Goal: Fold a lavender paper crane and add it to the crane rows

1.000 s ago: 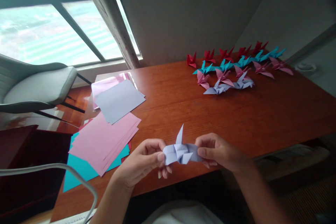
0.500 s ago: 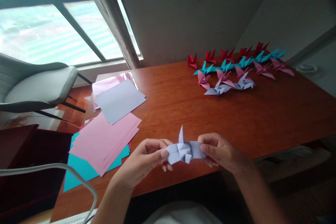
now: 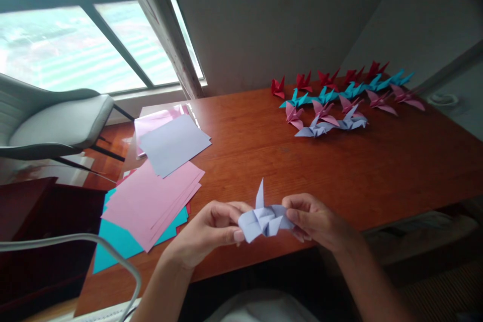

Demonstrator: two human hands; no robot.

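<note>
A pale lavender origami crane (image 3: 265,220) is held above the front edge of the wooden table, one thin point standing upright from its folded middle. My left hand (image 3: 217,229) pinches its left wing between thumb and fingers. On the other side, my right hand (image 3: 311,216) grips the right wing the same way. Both wings are curved, and the fingertips behind the paper are partly hidden. Two lavender paper cranes (image 3: 319,127) stand farther back on the right, in front of pink cranes (image 3: 323,111), turquoise cranes (image 3: 327,95) and red cranes (image 3: 328,80) in rows.
Lavender sheets (image 3: 175,143), pink sheets (image 3: 154,201) and turquoise sheets (image 3: 113,251) lie fanned at the left of the wooden table (image 3: 234,151). A grey tube (image 3: 109,256) curves across the lower left corner. Beyond the left edge stands a chair (image 3: 60,121) by the window.
The crane's wings are more bent, and its left wing now curls downward. My left thumb has shifted lower, and my right hand has moved slightly inward.
</note>
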